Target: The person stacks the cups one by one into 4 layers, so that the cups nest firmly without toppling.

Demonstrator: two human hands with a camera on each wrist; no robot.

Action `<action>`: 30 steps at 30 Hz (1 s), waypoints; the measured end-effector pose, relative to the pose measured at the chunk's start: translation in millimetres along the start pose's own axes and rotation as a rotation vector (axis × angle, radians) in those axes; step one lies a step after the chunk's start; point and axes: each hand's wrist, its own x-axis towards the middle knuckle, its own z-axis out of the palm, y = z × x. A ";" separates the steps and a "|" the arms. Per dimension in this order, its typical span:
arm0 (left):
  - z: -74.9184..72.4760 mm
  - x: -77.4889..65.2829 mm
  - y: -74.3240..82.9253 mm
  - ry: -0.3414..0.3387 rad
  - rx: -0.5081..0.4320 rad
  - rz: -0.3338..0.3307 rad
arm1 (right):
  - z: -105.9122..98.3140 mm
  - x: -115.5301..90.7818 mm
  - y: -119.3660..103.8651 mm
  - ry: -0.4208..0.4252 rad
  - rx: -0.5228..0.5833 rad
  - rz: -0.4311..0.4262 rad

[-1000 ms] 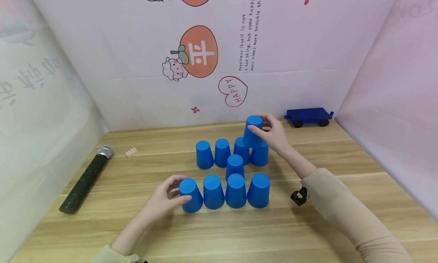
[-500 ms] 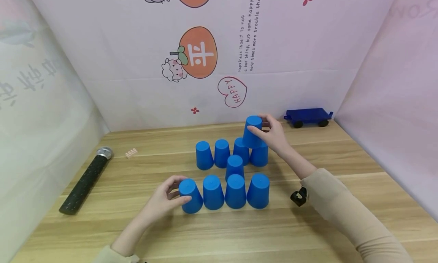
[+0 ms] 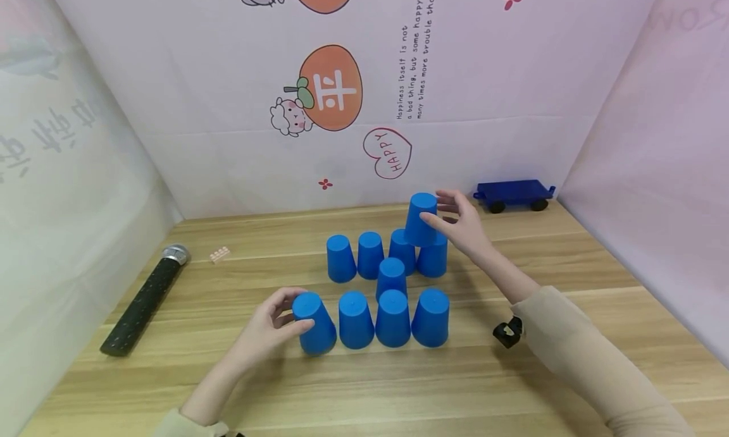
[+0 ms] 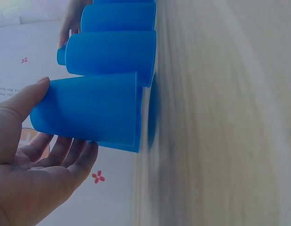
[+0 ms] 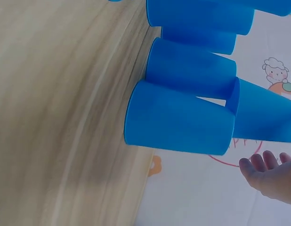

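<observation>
My left hand (image 3: 264, 329) grips the leftmost blue cup (image 3: 317, 329) of the front row, thumb on one side and fingers on the other. This upside-down cup leans left, and in the left wrist view its rim (image 4: 136, 110) seems slightly off the table. At the back, another upturned blue cup (image 3: 420, 223) rests across the two right cups of the rear row (image 3: 371, 260). Beside that upper cup is my right hand (image 3: 467, 228); in the right wrist view its fingers (image 5: 258, 167) are loosely spread, apart from the cup.
Further upturned cups stand in the front row (image 3: 356, 326), with a single cup (image 3: 391, 276) between the rows. A microphone (image 3: 145, 301) and small pink block (image 3: 219, 254) lie left. A blue toy trailer (image 3: 514, 194) stands back right, near the cloth wall (image 3: 484, 76).
The right hand has loosened from the upper cup and drawn back right; that cup stays on the rear row. The left hand has tilted its cup left, away from its neighbour.
</observation>
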 end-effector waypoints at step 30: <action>-21.1 64.4 43.3 0.285 0.047 0.021 | -29.2 -108.6 4.4 -0.418 0.009 0.209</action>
